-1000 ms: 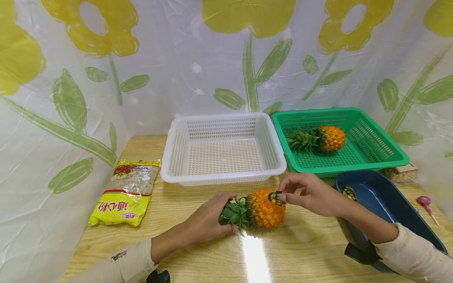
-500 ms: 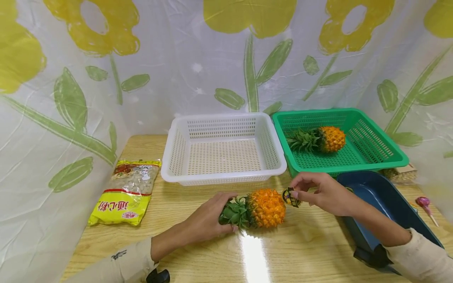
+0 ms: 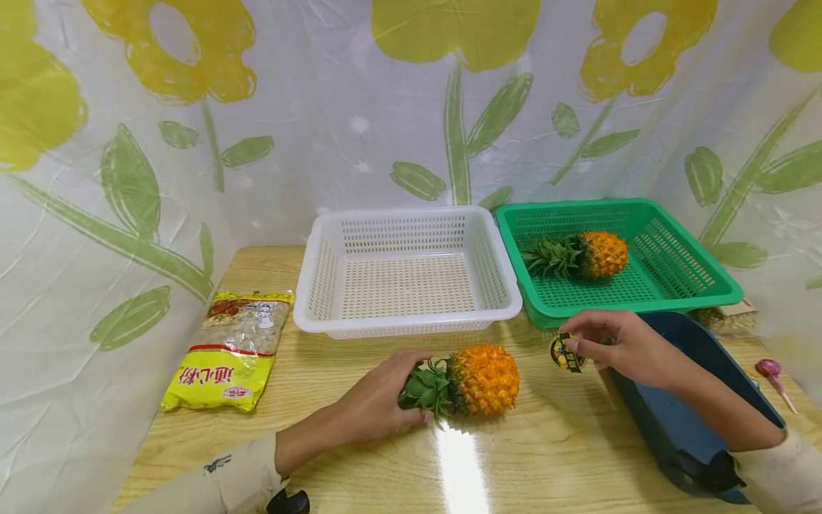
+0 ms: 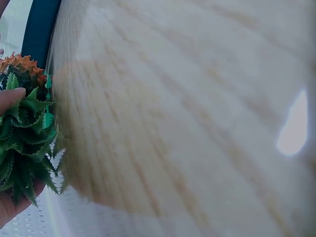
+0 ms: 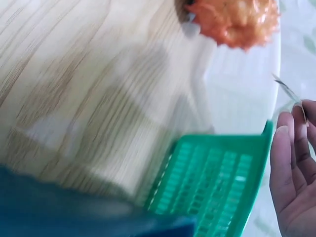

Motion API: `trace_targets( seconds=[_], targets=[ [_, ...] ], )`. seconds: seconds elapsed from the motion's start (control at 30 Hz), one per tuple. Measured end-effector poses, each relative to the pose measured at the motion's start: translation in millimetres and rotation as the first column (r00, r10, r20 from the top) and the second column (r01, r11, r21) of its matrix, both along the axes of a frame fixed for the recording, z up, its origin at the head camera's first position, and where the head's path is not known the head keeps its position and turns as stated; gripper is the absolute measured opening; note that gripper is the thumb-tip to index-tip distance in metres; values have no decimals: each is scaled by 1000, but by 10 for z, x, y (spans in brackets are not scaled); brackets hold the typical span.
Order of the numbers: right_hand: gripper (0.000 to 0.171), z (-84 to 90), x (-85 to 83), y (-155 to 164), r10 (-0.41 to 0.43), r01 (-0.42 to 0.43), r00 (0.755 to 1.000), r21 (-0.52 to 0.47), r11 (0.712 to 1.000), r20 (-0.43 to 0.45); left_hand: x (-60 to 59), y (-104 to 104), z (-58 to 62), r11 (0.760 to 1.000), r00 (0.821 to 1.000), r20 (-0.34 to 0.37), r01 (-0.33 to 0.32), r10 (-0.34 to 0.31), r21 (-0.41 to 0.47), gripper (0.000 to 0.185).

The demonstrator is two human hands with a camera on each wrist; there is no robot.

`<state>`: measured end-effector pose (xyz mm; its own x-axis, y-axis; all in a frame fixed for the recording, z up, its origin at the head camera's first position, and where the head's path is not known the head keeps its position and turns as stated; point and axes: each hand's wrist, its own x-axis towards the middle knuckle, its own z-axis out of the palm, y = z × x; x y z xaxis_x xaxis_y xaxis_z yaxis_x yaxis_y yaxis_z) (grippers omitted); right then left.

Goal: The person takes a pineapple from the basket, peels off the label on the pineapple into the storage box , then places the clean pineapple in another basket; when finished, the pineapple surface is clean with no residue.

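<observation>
A small orange pineapple (image 3: 484, 378) lies on its side on the wooden table in the head view, its green crown to the left. My left hand (image 3: 379, 400) holds it by that crown; in the left wrist view, fingers curve around the green leaves (image 4: 27, 128). To the right of the fruit, my right hand (image 3: 619, 346) pinches a round dark label (image 3: 565, 353) with coloured print between thumb and fingers. From the right wrist, the label (image 5: 285, 88) appears nearly edge-on, apart from the fruit (image 5: 234, 22).
Behind the hands stand a white basket (image 3: 411, 321) and a green basket (image 3: 681, 264) with another pineapple (image 3: 604, 253) inside. A dark blue bin (image 3: 668, 407) sits under my right forearm. A yellow macaroni bag (image 3: 225, 357) lies left; a lollipop (image 3: 770, 368) lies far right.
My right hand has moved right with the label, from against the pineapple's side to a gap away from it. The left hand and the pineapple have stayed in place.
</observation>
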<state>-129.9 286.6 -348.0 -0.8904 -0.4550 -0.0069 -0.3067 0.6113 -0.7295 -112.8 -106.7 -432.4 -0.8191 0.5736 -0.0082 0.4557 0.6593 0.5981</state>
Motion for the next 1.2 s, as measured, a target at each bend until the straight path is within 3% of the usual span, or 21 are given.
trace_targets(
  seconds=[0.47,0.67,0.8,1.03,1.2],
  targets=[
    [23,-109,-20,584,-34,36,996,-23,999,88,6,-12,8,1000,1000,-4,0,0,-5,89],
    [22,-131,-25,892,-50,47,989,20,999,137,7,-7,16,1000,1000,6,-1,1,4,89],
    [21,-165,-51,1081,-21,10,987,69,998,161,9,-7,13,1000,1000,5,0,0,5,88],
    [18,-250,-115,1307,168,-182,953,31,983,251,-1,-17,27,1000,1000,1,-3,3,0,88],
    [19,-263,-142,1392,146,-168,939,44,985,311,-7,-12,25,1000,1000,0,-1,1,-1,89]
  ],
)
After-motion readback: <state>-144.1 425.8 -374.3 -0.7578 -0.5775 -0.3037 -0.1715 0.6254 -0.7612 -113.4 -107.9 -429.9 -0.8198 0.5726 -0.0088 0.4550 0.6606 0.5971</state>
